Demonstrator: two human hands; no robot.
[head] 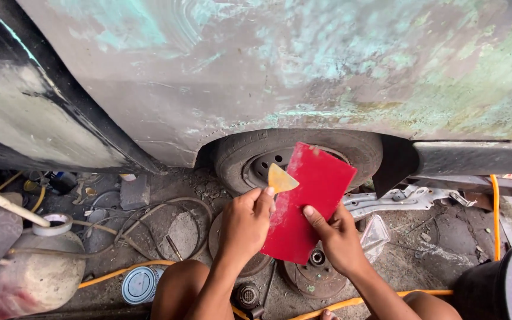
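My right hand (334,236) holds a flat red rectangular board (310,198) by its lower right edge, tilted up in front of me. My left hand (245,224) pinches a small yellow wedge-shaped spreader (280,178) and rests it against the board's upper left edge. Both hands are below a sanded, patchy grey-green car body panel (303,65) and in front of a wheel (268,160) in its arch. My bare knees show at the bottom of the view.
Rusty brake discs (315,278) lie on the dirty ground under the board. A round tin (139,284), a tape roll (54,223), hoses, an orange cable (120,272) and a pale tank (31,272) sit at left. A black bucket (505,284) stands at right.
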